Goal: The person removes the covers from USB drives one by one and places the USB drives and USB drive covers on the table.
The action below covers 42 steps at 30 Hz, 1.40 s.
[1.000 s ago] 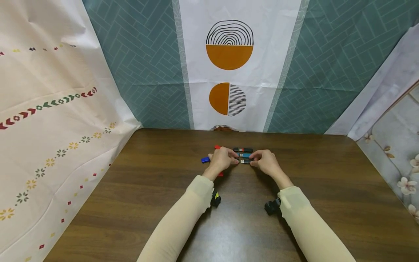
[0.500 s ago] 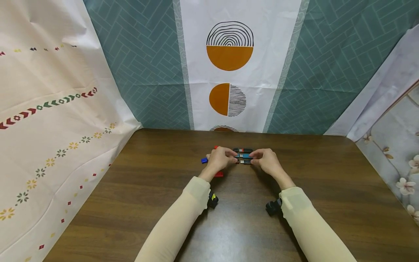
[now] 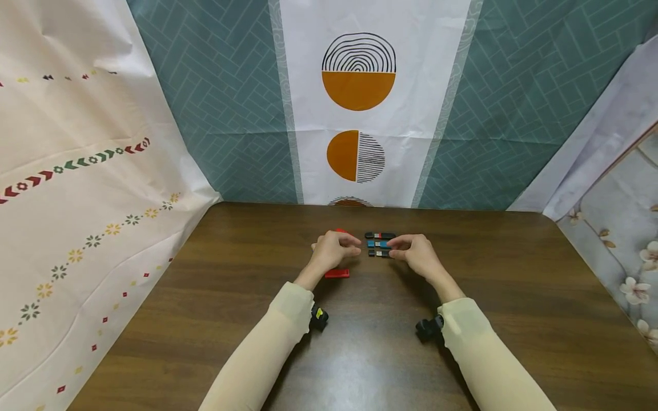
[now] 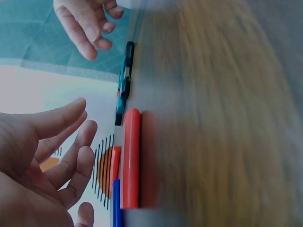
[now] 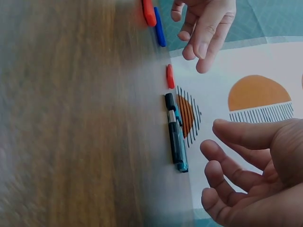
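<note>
Three USB flash drives lie in a short column between the hands in the head view: a black one with red [image 3: 380,235] farthest back, a blue one [image 3: 377,244], and a black one [image 3: 379,253] nearest. Each shows a small metal connector near its middle, with a cap-like piece at its left. My left hand [image 3: 331,252] is just left of them, thumb and fingers apart, holding nothing. The right hand [image 3: 417,251] has its fingertips at their right ends; in the right wrist view its parted fingers [image 5: 222,161] are empty.
A red stick [image 3: 337,274] lies in front of the left hand, and another red piece [image 3: 341,231] shows behind it. A blue piece [image 4: 117,203] sits beside them in the left wrist view, hidden in the head view. Fabric hangs behind the brown table [image 3: 231,319].
My left hand has drawn back leftward from the drives and now covers the blue piece. The middle blue drive, pinched between both hands half a second ago, now lies released in the column.
</note>
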Each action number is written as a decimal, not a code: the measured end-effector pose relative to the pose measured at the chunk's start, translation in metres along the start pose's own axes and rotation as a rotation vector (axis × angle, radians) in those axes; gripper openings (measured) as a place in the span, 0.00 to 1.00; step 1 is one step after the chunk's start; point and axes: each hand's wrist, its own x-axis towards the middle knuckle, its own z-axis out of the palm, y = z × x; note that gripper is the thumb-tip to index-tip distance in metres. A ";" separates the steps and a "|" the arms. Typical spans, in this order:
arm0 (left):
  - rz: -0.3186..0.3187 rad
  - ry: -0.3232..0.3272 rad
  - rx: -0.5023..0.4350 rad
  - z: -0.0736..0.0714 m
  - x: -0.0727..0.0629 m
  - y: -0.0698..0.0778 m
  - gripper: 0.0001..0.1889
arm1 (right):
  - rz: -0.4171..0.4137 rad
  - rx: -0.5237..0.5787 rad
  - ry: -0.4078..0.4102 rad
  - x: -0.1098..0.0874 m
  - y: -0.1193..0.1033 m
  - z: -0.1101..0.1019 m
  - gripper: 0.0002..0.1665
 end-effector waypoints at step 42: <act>-0.024 -0.072 0.012 -0.041 -0.052 -0.034 0.11 | -0.065 0.088 -0.132 -0.010 -0.020 0.026 0.18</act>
